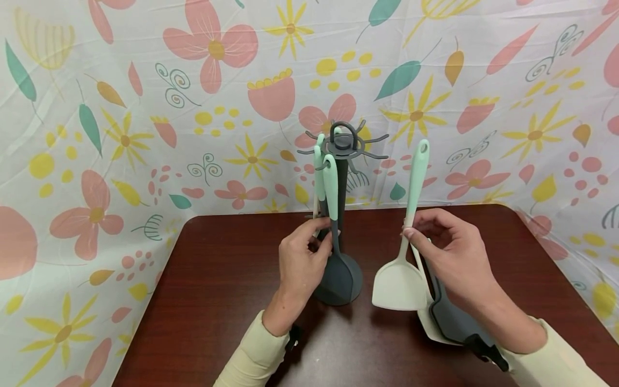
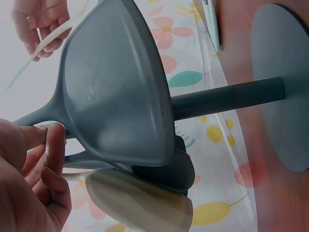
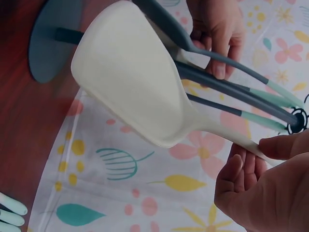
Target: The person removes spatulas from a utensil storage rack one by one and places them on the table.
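My right hand [image 1: 452,247] pinches a cream turner [image 1: 398,285] between thumb and fingers where its mint handle begins. The turner is upright, blade down, to the right of a dark grey utensil stand [image 1: 342,142] with curved hooks around its top. From a hook on the stand's near side hangs a grey turner [image 2: 111,82], its mint handle up. The thumb and fingers of my left hand [image 1: 302,255] hold that grey turner at its neck. Behind it hang a cream utensil [image 2: 140,203] and a smaller grey one [image 2: 178,169], partly covered.
On the brown table [image 1: 217,301], a grey utensil [image 1: 456,314] and a cream one [image 1: 430,325] lie at the right, partly behind my right hand. Mint handle ends [image 3: 12,215] show there. A flowered cloth [image 1: 145,107] hangs behind the table.
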`<state>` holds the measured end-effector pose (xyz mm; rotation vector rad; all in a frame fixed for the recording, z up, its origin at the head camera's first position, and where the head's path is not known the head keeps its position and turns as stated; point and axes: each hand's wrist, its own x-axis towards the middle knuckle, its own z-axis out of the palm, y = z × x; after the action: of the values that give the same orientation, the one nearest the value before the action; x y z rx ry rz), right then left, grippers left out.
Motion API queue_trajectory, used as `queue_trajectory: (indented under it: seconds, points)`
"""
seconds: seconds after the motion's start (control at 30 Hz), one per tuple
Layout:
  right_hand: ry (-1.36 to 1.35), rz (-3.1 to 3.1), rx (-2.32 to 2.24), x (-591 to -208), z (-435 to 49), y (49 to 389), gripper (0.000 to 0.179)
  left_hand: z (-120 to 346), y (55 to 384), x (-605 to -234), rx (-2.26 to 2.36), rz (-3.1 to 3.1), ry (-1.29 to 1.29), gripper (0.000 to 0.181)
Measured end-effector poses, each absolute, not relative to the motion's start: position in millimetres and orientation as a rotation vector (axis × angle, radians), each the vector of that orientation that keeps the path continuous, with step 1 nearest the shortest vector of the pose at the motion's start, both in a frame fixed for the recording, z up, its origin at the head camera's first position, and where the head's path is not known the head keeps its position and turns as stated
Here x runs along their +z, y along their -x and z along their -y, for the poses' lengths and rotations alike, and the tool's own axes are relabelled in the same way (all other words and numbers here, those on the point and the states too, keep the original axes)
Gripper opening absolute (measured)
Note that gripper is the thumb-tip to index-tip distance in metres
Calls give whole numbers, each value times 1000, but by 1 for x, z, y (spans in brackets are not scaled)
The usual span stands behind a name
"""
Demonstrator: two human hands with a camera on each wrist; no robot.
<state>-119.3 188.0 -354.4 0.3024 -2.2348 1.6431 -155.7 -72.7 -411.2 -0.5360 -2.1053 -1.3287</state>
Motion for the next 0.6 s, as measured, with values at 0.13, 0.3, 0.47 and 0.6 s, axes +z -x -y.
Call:
queue_trajectory:
  seconds: [0.13,0.3,0.47,0.6]
  points:
    - [-259,2256,1642,-356,-194,120,15,73,156,-411,-1338,2100,541,20]
    - [-231,2332,1532,-360,-204,123,15,73,156,-411,-1346,2095,545,20]
    - [-208,2389,1459,-366,-216,127,17,73,156,-410,-1347,2106,544,21]
    - [-195,2413,1425,-371,-224,130,19,72,155,-410,-1347,2105,546,21]
